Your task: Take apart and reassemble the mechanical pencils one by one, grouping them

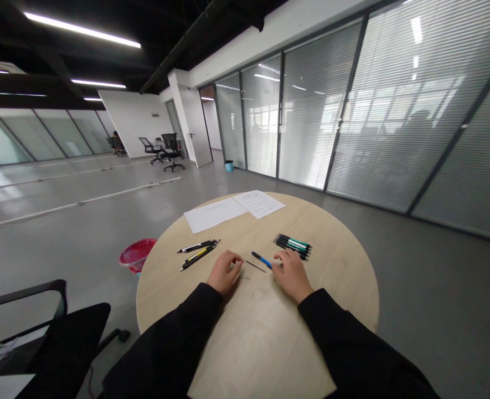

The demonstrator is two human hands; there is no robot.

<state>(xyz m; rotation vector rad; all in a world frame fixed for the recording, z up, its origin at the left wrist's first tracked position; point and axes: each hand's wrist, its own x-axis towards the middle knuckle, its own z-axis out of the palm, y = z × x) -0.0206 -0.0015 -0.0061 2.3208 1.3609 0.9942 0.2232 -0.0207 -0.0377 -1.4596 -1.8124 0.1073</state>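
My left hand (227, 270) is over the middle of the table, its thumb and fingers curled together in a pinch. From its fingertips a thin dark pen refill (256, 267) slants toward the right. My right hand (291, 272) has its fingers bent around the near end of a blue pen barrel (261, 259) with a black tip. Just beyond the right hand lie several green and black pens (293, 244) side by side. Left of my left hand are a few black pens (197, 246), with a yellow-marked pen (200, 254) among them.
Two printed paper sheets (215, 214) lie at the far side of the round wooden table (319, 221). A red-lined bin (137, 254) stands on the floor at the left, near a black chair (62, 338) holding papers. Glass partitions (315, 105) run along the right.
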